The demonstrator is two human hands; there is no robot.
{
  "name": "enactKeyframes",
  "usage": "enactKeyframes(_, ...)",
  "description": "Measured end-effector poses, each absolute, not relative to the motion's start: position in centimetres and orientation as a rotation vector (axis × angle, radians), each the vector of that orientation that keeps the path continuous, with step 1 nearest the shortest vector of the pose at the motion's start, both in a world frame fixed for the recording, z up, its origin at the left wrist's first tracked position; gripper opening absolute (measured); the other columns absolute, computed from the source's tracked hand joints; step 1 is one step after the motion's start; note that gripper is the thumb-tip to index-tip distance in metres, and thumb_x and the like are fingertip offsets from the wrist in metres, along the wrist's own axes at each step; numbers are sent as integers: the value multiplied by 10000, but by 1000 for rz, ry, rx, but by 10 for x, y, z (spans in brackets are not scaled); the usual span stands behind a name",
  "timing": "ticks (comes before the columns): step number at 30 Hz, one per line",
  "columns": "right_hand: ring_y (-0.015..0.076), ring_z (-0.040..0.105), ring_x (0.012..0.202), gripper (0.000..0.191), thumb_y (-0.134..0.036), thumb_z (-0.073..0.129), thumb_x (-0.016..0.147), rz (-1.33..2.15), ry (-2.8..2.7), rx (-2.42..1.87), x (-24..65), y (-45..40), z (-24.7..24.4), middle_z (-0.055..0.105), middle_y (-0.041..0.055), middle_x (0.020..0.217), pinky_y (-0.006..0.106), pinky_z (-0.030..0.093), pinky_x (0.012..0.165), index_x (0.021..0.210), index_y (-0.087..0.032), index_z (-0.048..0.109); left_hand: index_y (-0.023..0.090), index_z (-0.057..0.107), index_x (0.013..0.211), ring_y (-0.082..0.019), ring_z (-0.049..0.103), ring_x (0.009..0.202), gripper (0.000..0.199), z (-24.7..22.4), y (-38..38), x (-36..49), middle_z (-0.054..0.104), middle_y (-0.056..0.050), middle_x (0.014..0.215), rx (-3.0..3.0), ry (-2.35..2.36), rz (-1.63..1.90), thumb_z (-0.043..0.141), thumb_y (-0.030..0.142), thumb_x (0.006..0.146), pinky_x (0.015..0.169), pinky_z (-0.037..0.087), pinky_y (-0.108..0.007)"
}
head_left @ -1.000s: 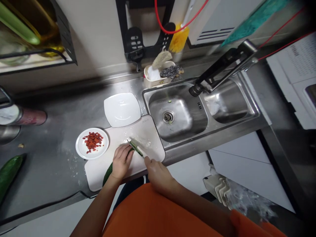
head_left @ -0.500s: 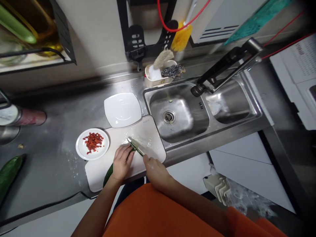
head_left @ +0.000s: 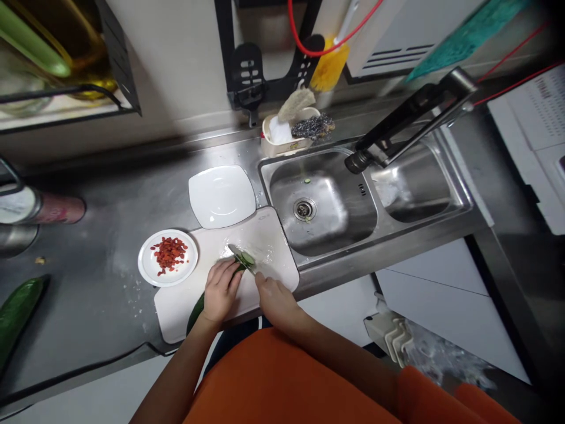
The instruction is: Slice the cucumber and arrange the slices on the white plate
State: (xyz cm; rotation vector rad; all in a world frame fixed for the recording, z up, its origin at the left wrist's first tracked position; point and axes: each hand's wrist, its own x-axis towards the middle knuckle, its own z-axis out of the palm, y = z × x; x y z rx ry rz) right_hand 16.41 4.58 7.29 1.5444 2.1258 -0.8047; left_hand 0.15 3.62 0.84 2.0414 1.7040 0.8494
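My left hand (head_left: 221, 288) is closed over a dark green cucumber (head_left: 195, 313) lying on the white cutting board (head_left: 176, 318). The cucumber's lower end sticks out behind the hand; its middle is hidden under my fingers. In my right hand (head_left: 274, 299) is the handle of a kitchen knife (head_left: 239, 255), its blade slanting across the cucumber's cut end just past my left fingertips. A cucumber slice (head_left: 249, 258) shows on the far side of the blade. Beyond the board's upper edge sits a white square plate (head_left: 222, 197). A round white plate (head_left: 145, 265) with small red pieces overlaps the board's left side.
Right of the board is a steel sink (head_left: 326, 229) with a black faucet (head_left: 392, 123) over it. Another cucumber (head_left: 20, 312) lies at the counter's far left, below a reddish can (head_left: 59, 209). A sponge holder (head_left: 282, 146) stands behind the sink.
A cucumber slice now shows beside the blade, where none was visible before. The knife has shifted slightly against the cucumber's end. Both hands keep nearly the same place.
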Motion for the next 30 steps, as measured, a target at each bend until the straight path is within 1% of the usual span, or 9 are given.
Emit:
enactKeyframes(5, 208, 644, 835, 388, -22, 285, 870, -898, 2121, 1561, 166, 42, 60, 662, 99, 870, 266, 465, 699, 1141, -141, 536, 195, 627, 1080, -208, 598, 1047, 216, 6, 35, 1, 678, -75, 1075, 2029, 1696, 852, 556, 225, 878, 967, 460, -404)
enactKeyframes(8, 219, 644, 844, 392, -27, 318, 846, -982, 2093, 1563, 173, 48, 59, 669, 98, 881, 272, 448, 691, 1158, -139, 527, 199, 630, 1082, -207, 603, 1039, 220, 6, 35, 1, 679, -76, 1071, 2028, 1697, 861, 553, 238, 880, 959, 466, -405)
enactKeyframes(12, 205, 647, 798, 298, -130, 346, 892, -1111, 1970, 1620, 190, 64, 66, 681, 75, 852, 252, 410, 646, 1119, -171, 536, 205, 631, 1082, -215, 607, 1037, 225, 5, 35, 1, 676, -82, 1082, 2042, 1694, 872, 550, 266, 882, 947, 471, -414)
enactKeyframes(15, 203, 648, 802, 273, -175, 336, 919, -1107, 1925, 1683, 197, 71, 76, 682, 85, 864, 249, 391, 635, 1108, -167, 533, 208, 628, 1088, -215, 602, 1050, 229, 4, 35, 0, 666, -85, 1107, 2041, 1694, 871, 551, 268, 880, 952, 470, -415)
enactKeyframes(18, 206, 647, 828, 263, -144, 342, 910, -1056, 1941, 1659, 195, 67, 88, 678, 88, 878, 254, 393, 648, 1098, -164, 525, 209, 621, 1104, -214, 594, 1059, 241, 4, 34, -1, 653, -89, 1127, 2045, 1688, 873, 552, 251, 877, 957, 470, -414)
enactKeyframes(23, 210, 645, 882, 340, -48, 364, 852, -948, 2003, 1574, 185, 46, 102, 663, 92, 885, 240, 419, 659, 1137, -170, 502, 212, 612, 1120, -209, 595, 1043, 251, 5, 33, -1, 653, -87, 1100, 2060, 1684, 881, 544, 227, 879, 943, 480, -408)
enactKeyframes(30, 209, 661, 860, 306, -39, 352, 870, -936, 1961, 1515, 184, 37, 119, 651, 101, 877, 237, 462, 662, 1112, -169, 487, 202, 619, 1086, -215, 600, 1031, 224, 6, 32, 0, 661, -88, 1077, 2086, 1698, 881, 549, 239, 877, 939, 480, -411)
